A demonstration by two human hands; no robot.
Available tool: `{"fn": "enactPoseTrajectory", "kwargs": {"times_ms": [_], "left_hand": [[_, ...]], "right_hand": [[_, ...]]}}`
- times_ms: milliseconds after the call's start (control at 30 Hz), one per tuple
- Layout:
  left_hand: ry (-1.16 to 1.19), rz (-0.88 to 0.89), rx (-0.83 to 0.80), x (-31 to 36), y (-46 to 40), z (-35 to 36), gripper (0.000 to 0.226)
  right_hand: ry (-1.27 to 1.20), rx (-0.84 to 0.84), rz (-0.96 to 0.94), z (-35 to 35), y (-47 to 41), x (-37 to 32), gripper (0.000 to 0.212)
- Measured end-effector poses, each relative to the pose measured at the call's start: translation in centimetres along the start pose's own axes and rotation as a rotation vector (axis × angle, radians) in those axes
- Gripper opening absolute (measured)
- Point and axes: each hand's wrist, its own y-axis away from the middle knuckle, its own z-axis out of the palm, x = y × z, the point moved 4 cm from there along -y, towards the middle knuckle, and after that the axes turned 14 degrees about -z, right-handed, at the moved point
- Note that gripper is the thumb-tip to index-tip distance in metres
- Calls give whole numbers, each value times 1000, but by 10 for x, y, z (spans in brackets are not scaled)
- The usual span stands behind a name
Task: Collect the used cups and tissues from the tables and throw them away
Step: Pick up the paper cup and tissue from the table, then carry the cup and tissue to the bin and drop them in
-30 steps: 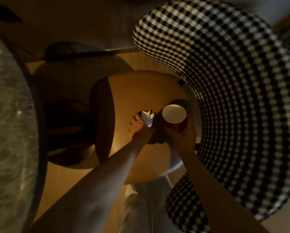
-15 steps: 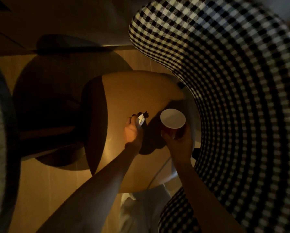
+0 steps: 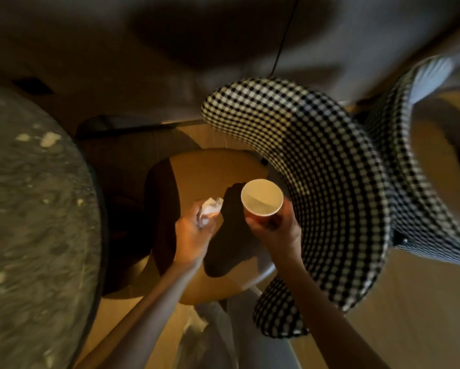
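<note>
At the far left we see a large round stone-patterned counter (image 3: 34, 214), blurred and dim. To its right, in the middle of the view, sits a small round wooden counter (image 3: 210, 169), lit warm on its right part and dark along its left edge. Above it, our left hand (image 3: 193, 235) holds a crumpled white tissue (image 3: 209, 210), the fingers (image 3: 201, 209) closed around it so that part of the paper sticks out past them toward the far side. Just right of the tissue, apart from it, our right hand (image 3: 274, 230) grips a paper cup (image 3: 262, 201) from below, fingers clamped on its reddish-brown wall. The cup stands upright with its pale inside facing us, held over the right edge of the small counter. Further right, a black-and-white checked armchair (image 3: 330, 195) curves around that counter. At the near edge, between our forearms, hangs pale clothing (image 3: 218, 339).
</note>
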Motion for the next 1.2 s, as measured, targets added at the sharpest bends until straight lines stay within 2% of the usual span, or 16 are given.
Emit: {"fn": "enactPoseTrajectory", "kwargs": {"times_ms": [100, 333, 467, 567, 700, 867, 1067, 1200], "left_hand": [[-31, 40, -55, 33, 37, -20, 26], [-80, 310, -216, 101, 131, -52, 38], [-155, 476, -313, 117, 174, -52, 35], [-223, 538, -383, 123, 202, -38, 31], [-300, 639, -448, 137, 244, -1, 22], [-408, 778, -564, 155, 309, 76, 24], [-421, 854, -833, 158, 421, 191, 23], [-460, 965, -952, 167, 499, 259, 26]], "right_hand": [[76, -7, -104, -34, 31, -38, 74], [-67, 181, -11, -115, 131, -86, 74], [-111, 326, 72, -150, 184, -87, 73], [-121, 439, 100, -175, 223, -77, 71], [-106, 615, 195, -219, 285, -60, 69], [-120, 819, 349, -278, 371, -26, 69], [-102, 1046, 498, -355, 482, 6, 69], [-48, 1202, 559, -399, 547, 21, 70]]}}
